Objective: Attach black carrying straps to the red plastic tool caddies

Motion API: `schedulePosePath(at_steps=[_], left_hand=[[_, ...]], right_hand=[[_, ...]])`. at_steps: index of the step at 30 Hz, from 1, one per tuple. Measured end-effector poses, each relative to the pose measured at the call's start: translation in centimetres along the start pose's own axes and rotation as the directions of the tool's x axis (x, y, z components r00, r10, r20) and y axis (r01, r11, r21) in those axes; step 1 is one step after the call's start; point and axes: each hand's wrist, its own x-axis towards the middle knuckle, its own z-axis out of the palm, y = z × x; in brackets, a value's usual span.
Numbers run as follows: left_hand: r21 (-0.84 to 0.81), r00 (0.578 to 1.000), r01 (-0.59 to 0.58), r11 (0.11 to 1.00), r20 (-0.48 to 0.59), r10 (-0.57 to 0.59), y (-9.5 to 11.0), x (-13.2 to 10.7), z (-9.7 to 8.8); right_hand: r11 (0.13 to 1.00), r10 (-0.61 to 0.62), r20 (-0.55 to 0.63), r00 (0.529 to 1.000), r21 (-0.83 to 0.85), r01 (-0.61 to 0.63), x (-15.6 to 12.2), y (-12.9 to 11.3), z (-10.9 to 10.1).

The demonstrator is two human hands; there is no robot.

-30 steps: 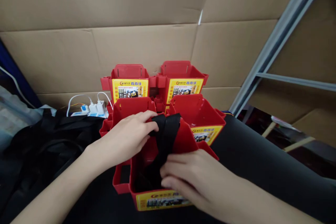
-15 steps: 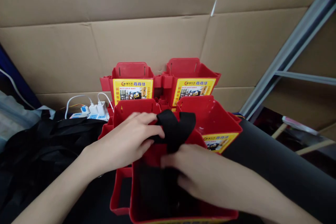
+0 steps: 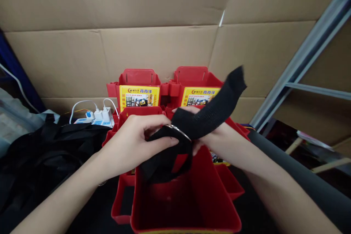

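A black webbing strap (image 3: 219,108) is bunched over the back of the nearest red plastic box (image 3: 218,190), its free end sticking up to the right. A thin silvery metal ring (image 3: 181,132) sits around the strap. My left hand (image 3: 134,139) pinches the strap beside the ring, thumb in front. Behind the strap, my right hand (image 3: 215,134) grips it near the ring, with most of its fingers hidden. The box's open inside shows below the hands.
More red boxes with yellow labels (image 3: 139,96) stand behind, against a cardboard wall (image 3: 153,55). On the left lie a heap of black straps (image 3: 49,153) and a power strip with white plugs (image 3: 106,114). A metal frame (image 3: 290,58) rises at right.
The strap has come up out of the near box, and its end now points up right. My right hand has risen from the box to behind the strap. The metal ring now shows.
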Motion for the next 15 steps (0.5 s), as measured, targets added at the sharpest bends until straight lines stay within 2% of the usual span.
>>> schedulePosePath(at_steps=[1, 3, 5, 7, 8, 10, 12, 13, 15], left_hand=[[0.041, 1.000, 0.013, 0.999, 0.011, -0.013, -0.2, -0.1, -0.2], [0.106, 0.997, 0.053, 0.993, 0.051, -0.059, -0.5, -0.1, -0.9], [0.191, 0.990, 0.107, 0.976, 0.067, -0.122, -0.8, -0.2, -1.5], [0.282, 0.980, 0.146, 0.948, 0.087, -0.177, -0.9, -0.2, -1.7], [0.312, 0.975, 0.151, 0.938, 0.109, -0.193, -0.9, -0.2, -1.7], [0.323, 0.966, 0.131, 0.937, 0.170, -0.193, -0.7, -0.4, -1.4], [0.301, 0.957, 0.102, 0.948, 0.230, -0.176, -0.4, -0.6, -1.1], [0.287, 0.952, 0.097, 0.953, 0.254, -0.173, -0.3, -0.7, -1.1], [0.276, 0.946, 0.107, 0.955, 0.268, -0.183, -0.2, -0.7, -1.2]], right_hand=[[0.988, -0.023, 0.011, 1.000, -0.154, 0.024, -0.4, -0.1, -0.3], [0.895, -0.070, 0.020, 0.997, -0.440, 0.072, -1.6, -0.6, -1.0], [0.789, -0.113, 0.065, 0.991, -0.600, 0.130, -3.0, -1.4, -1.4], [0.718, -0.198, 0.123, 0.972, -0.658, 0.229, -4.1, -2.2, -1.2], [0.671, -0.292, 0.136, 0.947, -0.676, 0.304, -4.3, -2.5, -1.0], [0.527, -0.503, 0.164, 0.848, -0.720, 0.451, -4.2, -2.8, -0.2], [0.401, -0.592, 0.256, 0.764, -0.729, 0.555, -3.5, -2.4, 0.4], [0.387, -0.578, 0.302, 0.758, -0.716, 0.581, -3.0, -2.1, 0.6], [0.451, -0.510, 0.344, 0.788, -0.674, 0.586, -2.1, -1.4, 0.7]])
